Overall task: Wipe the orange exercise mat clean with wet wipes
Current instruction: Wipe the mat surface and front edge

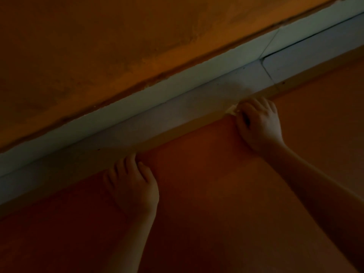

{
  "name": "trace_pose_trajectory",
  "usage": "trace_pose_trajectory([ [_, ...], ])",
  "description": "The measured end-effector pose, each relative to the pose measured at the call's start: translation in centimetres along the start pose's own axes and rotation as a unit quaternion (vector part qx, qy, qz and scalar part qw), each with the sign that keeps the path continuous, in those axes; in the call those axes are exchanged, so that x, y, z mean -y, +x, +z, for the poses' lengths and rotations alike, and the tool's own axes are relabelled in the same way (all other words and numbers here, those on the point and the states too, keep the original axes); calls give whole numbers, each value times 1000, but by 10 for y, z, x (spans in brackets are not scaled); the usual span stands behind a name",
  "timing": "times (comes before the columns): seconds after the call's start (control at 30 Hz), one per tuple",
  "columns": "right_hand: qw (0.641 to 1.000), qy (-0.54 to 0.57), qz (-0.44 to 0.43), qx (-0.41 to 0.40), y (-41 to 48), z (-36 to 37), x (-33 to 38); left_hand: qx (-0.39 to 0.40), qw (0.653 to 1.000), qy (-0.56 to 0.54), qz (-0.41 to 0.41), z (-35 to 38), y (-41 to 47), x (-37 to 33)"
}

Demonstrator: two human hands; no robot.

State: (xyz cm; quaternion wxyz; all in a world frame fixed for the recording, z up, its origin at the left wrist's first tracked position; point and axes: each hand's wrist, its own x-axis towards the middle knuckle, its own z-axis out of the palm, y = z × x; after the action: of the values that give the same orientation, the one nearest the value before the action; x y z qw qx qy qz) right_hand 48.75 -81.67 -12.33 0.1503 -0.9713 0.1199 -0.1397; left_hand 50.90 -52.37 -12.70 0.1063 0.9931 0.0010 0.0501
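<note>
Right hand (pixel 258 123) curls over a pale wet wipe (pixel 232 109) at the orange mat (pixel 206 174)'s far edge; left hand (pixel 134 182) rests beside it, fingers bent, grip undeterminable; wiping judged under way; cleaned extent not discernible in dim light.

Two bare hands, left hand (pixel 132 186) and right hand (pixel 260 123), each on a bare forearm that runs uncovered to the frame edge (light very dim, detail poor). Fingers (pixel 266 104) bare too; knuckles and tendons show faintly on the backs. Nails too dark to make out.
</note>
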Motion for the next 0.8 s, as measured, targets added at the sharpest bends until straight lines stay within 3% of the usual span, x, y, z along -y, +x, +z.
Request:
trace_pose_trajectory([
  [0.37, 999, 31, 9, -43, -1, 2, 0, 53, 998, -3, -16, -8, 0, -6],
  [0.47, 998, 28, 12, -55, -2, 4, -2, 88, 991, -101, -6, -16, 5, -46],
  [0.6, 998, 25, 12, -48, -1, 5, -1, 85, 966, -231, 82, 7, 16, -151],
  [0.8, 999, 26, 31, -29, -1, 3, -1, 50, 990, -125, 47, 44, 24, -190],
])
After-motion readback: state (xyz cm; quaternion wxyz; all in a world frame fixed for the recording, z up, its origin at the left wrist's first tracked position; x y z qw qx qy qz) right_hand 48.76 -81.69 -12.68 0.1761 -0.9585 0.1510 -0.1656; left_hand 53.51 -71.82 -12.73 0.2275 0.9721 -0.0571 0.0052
